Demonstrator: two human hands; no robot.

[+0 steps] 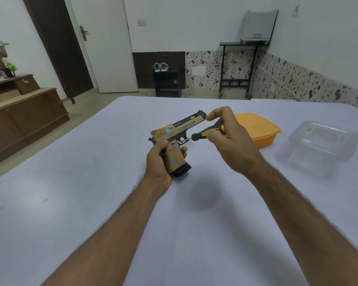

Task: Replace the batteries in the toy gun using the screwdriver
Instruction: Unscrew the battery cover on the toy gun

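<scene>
A yellow and dark grey toy gun [180,127] is held above the white surface, barrel pointing away and to the right. My left hand [160,162] is wrapped around its grip, with the black magazine base sticking out below. My right hand [227,139] holds a black and yellow screwdriver [207,132] by its handle. The thin metal tip points left and touches the gun's side just above the grip, near the trigger. No batteries are visible.
A yellow lidded container [258,129] sits on the white table [91,182] just beyond my right hand. A clear plastic box [322,145] lies further right. A wooden cabinet [23,116] stands off the table's left edge.
</scene>
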